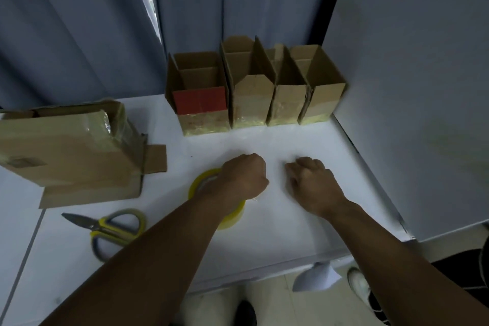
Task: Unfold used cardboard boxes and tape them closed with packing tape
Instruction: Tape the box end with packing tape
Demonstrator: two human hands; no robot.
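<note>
Both hands are over the white worktop, near its middle. The left hand is clenched, knuckles up, with its wrist crossing the yellow tape roll, which lies flat on the worktop. The fist reaches past the roll's far edge. Whether its fingers hook the rim or pinch a strip of tape cannot be told, since the fingertips are hidden beneath the hand. The right hand is just beside it, apart from the roll, fingers curled down towards the worktop. It is blurred, and I cannot tell whether it pinches anything.

Four small boxes stand side by side along the back edge, tops open and flaps up, each with yellowish tape round its base. The leftmost box has a red front flap. Next come the second box, the third box and the fourth box, which is near the grey panel on the right.

A larger box lies tilted on the left side of the worktop, wrapped in glossy tape at its upper end, one flap sticking out towards the roll. Scissors with yellow-and-grey handles lie closed in front of it, left of the left forearm. A grey curtain hangs behind.
</note>
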